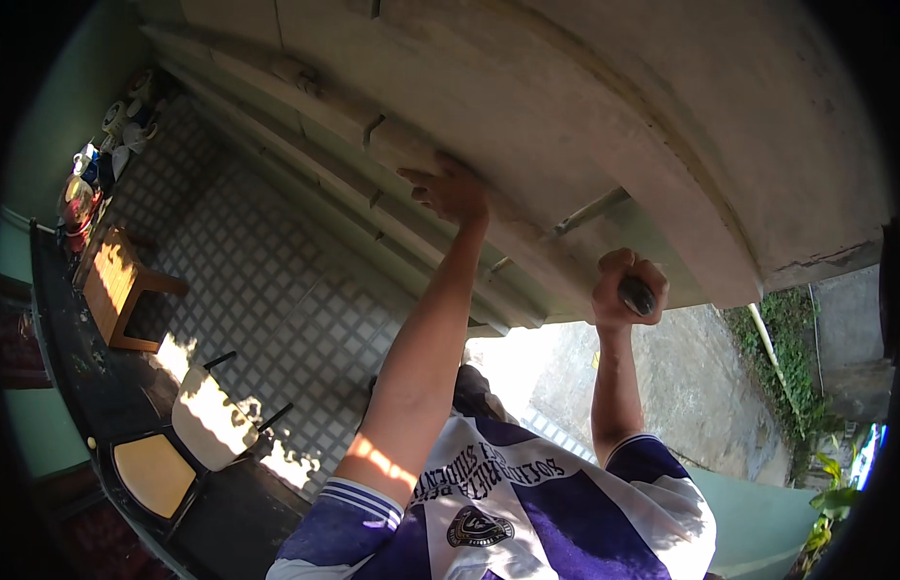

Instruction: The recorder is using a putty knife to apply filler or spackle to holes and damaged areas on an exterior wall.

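My left hand [454,193] rests against a pale, stepped ledge [522,227] on the wall in front of me. Its fingers are spread, and it holds nothing. To the right, my right hand [626,288] is closed in a fist round a tool with a dark, rounded handle [637,296]. Only the butt of that handle shows; the rest of the tool is hidden behind the fist, so its kind cannot be told. The fist is just below the ledge's right part, close to a narrow light bar [592,211] set across a gap in the wall.
A wooden stool [116,280] and a pale chair [210,416] stand at the left on a tiled floor [276,261]. Cups and other small items [121,135] crowd the far left. Sunlit concrete ground [687,377], a thin pole [774,353] and green plants [832,503] lie at the right.
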The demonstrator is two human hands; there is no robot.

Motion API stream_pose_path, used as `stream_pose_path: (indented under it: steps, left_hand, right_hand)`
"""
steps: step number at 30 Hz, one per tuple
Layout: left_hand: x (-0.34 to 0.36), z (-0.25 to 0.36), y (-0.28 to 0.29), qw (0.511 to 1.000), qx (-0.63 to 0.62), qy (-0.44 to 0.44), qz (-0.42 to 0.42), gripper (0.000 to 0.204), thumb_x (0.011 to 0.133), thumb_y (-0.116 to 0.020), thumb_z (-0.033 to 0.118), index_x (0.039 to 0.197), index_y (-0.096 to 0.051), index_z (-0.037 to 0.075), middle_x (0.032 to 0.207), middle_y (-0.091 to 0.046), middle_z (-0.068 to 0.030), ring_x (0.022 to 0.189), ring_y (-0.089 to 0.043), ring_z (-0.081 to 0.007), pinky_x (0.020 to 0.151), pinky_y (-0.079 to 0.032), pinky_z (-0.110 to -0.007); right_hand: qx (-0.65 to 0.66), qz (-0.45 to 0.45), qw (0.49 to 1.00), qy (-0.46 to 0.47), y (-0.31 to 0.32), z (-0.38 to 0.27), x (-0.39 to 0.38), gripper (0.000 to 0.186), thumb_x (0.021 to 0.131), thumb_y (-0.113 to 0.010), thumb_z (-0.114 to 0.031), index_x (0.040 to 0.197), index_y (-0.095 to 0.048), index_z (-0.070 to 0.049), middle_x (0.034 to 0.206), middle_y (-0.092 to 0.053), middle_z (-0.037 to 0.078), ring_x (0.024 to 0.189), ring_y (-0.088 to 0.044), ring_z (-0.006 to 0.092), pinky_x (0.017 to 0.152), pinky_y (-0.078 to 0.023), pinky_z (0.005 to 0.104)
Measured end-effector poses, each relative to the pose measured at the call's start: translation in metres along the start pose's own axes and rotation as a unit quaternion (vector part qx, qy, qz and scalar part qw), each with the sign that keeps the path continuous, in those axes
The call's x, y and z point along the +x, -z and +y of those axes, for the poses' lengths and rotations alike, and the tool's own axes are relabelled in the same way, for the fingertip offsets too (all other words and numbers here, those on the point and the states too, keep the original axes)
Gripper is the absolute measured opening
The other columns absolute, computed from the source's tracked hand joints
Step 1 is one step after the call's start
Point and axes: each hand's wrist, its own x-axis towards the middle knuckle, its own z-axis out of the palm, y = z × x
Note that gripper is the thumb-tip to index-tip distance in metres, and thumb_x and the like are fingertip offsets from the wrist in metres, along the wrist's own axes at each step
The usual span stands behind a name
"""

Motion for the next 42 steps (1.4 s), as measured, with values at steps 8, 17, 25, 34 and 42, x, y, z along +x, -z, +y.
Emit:
stream_pose_path:
  steps: [8, 17, 25, 34, 42]
  left_hand:
    - [-0.004, -0.004, 0.003, 1.0, 0.004, 0.01, -0.016, 0.075, 0.091, -0.033, 0.05, 0.143, -0.003, 0.004, 0.117, -0.039, -0.03, 0.107, -0.047, -0.0424, 0.079, -0.047, -0.053]
    - [0.0, -0.002, -0.002, 1.0, 0.002, 0.002, -0.014, 0.076, 0.091, -0.033, 0.051, 0.143, -0.006, 0.002, 0.119, -0.039, -0.0309, 0.106, -0.048, -0.0424, 0.08, -0.047, -0.052]
    - [0.002, -0.007, -0.005, 1.0, 0.007, -0.011, 0.011, 0.075, 0.091, -0.034, 0.05, 0.143, -0.007, 0.003, 0.119, -0.039, -0.0316, 0.104, -0.049, -0.0428, 0.08, -0.046, -0.052]
    - [0.002, -0.006, -0.003, 1.0, 0.005, -0.002, -0.001, 0.076, 0.091, -0.034, 0.051, 0.143, -0.007, 0.004, 0.119, -0.039, -0.0306, 0.105, -0.048, -0.0428, 0.082, -0.046, -0.052]
    - [-0.001, -0.003, 0.001, 1.0, -0.009, -0.007, -0.003, 0.078, 0.09, -0.035, 0.051, 0.142, -0.008, -0.001, 0.12, -0.039, -0.0366, 0.108, -0.048, -0.0464, 0.085, -0.044, -0.053]
  right_hand:
    - [-0.141, -0.077, 0.986, 0.035, -0.008, -0.013, 0.016, 0.019, 0.074, -0.061, 0.009, 0.074, -0.049, -0.005, 0.058, -0.053, 0.003, 0.051, -0.05, 0.0089, 0.049, -0.042, 0.0221]
    - [-0.113, -0.124, 0.986, 0.012, -0.003, 0.006, 0.004, 0.022, 0.073, -0.063, 0.007, 0.075, -0.045, -0.005, 0.055, -0.055, 0.004, 0.043, -0.052, 0.0116, 0.042, -0.043, 0.0235]
    - [-0.124, -0.073, 0.989, 0.024, -0.006, -0.008, 0.015, 0.021, 0.071, -0.065, 0.007, 0.073, -0.048, -0.006, 0.055, -0.055, 0.004, 0.043, -0.054, 0.0135, 0.043, -0.043, 0.0228]
    - [-0.093, -0.139, 0.986, 0.011, -0.008, -0.008, 0.008, 0.022, 0.068, -0.066, 0.009, 0.075, -0.052, -0.006, 0.06, -0.058, 0.006, 0.049, -0.059, 0.0156, 0.047, -0.047, 0.0249]
    - [-0.065, -0.087, 0.994, -0.005, -0.005, 0.002, 0.002, 0.02, 0.07, -0.066, 0.008, 0.074, -0.05, -0.005, 0.059, -0.059, 0.007, 0.046, -0.058, 0.0152, 0.045, -0.046, 0.025]
